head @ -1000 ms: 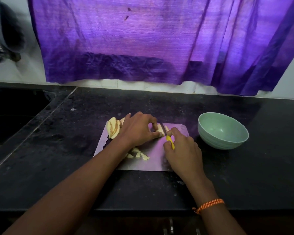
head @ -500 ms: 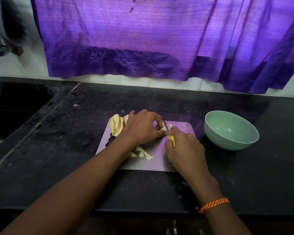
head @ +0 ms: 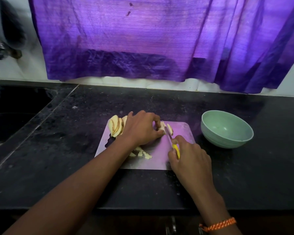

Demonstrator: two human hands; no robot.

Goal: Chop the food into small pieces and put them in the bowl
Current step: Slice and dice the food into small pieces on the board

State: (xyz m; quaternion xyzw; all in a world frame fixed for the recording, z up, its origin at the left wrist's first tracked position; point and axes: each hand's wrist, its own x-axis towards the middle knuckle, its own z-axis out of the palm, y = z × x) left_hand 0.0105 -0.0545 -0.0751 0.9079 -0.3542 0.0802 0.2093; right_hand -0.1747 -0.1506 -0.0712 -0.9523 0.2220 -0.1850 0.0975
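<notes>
1. We see the left hand (head: 141, 128) curled over a stack of slices (head: 163, 127) at the board's (head: 183, 131) 12 o'clock edge, fingertips pinning it.
2. The right hand (head: 190, 156) grips the knife (head: 172, 141) by its yellow handle; the blade points toward 11 o'clock and meets the stack just beside the left fingertips.
3. The stack lies at 11 o'clock from the right hand. We judge its long axis to run roughly 3 to 9, across the blade, though the left hand hides most of it.
4. Uncut slices (head: 116, 127) fan at the board's 10 o'clock corner; small pieces (head: 143, 154) lie near the left wrist.
5. The bowl (head: 227, 131) stands on the desk (head: 75, 150) at 3 o'clock from the board, nearer the right hand, with no pieces visible in it.
</notes>
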